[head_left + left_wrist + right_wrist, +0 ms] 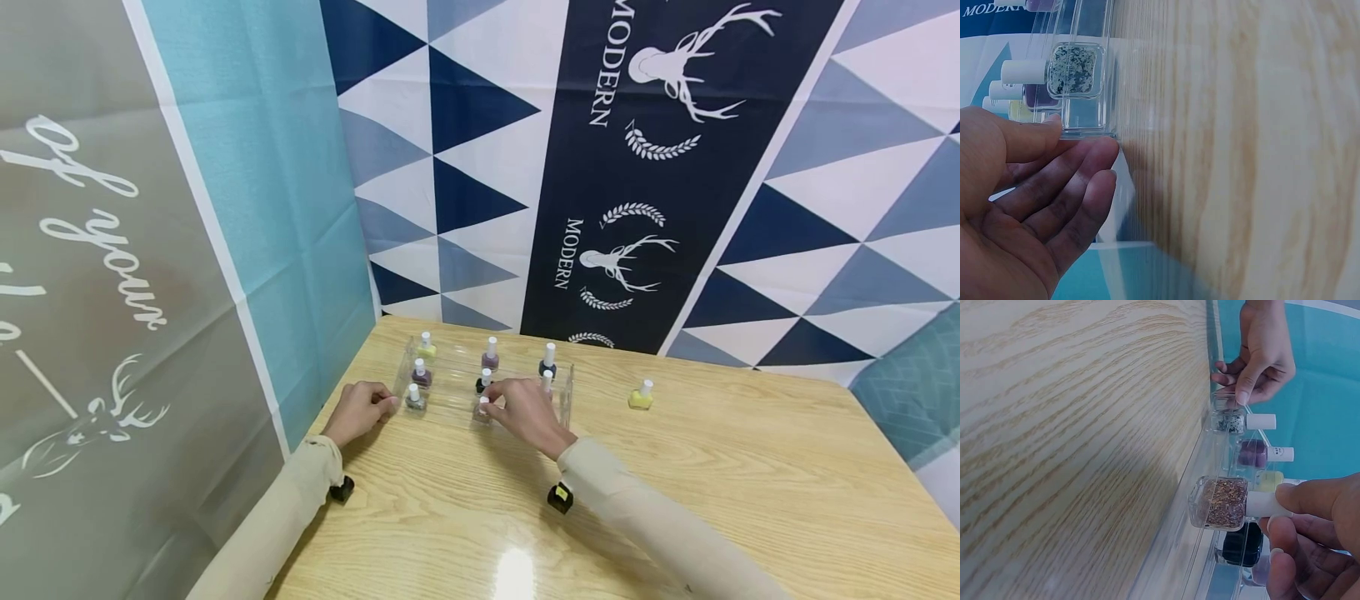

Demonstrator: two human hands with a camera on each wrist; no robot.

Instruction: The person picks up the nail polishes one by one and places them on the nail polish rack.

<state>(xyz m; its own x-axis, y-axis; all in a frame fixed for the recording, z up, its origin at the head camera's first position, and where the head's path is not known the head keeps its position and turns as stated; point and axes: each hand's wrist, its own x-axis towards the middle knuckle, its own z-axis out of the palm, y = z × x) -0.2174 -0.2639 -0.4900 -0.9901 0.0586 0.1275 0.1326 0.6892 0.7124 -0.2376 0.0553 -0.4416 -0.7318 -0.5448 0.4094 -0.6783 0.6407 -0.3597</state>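
A clear tiered rack [453, 385] stands on the table with several nail polish bottles on its steps. With thumb and fingertips, my right hand [525, 410] pinches the white cap of a nail polish bottle with rosy-brown glitter [1222, 503] at the front middle of the rack. My left hand [362, 408] holds the rack's left end, the thumb at its edge and the fingers against the outer side. Just beside it sits a black-and-white speckled bottle [1075, 69]. Behind the glitter bottle is a black bottle [1242, 544]; a pale pink bottle [547, 382] is partly hidden by my right hand.
A yellow polish bottle [641, 397] stands alone on the table, right of the rack. Purple [422, 377], mauve [490, 358] and dark blue [548, 363] bottles occupy the farther steps. Patterned cloth [480, 208] hangs behind and at the left of the wooden table [720, 467].
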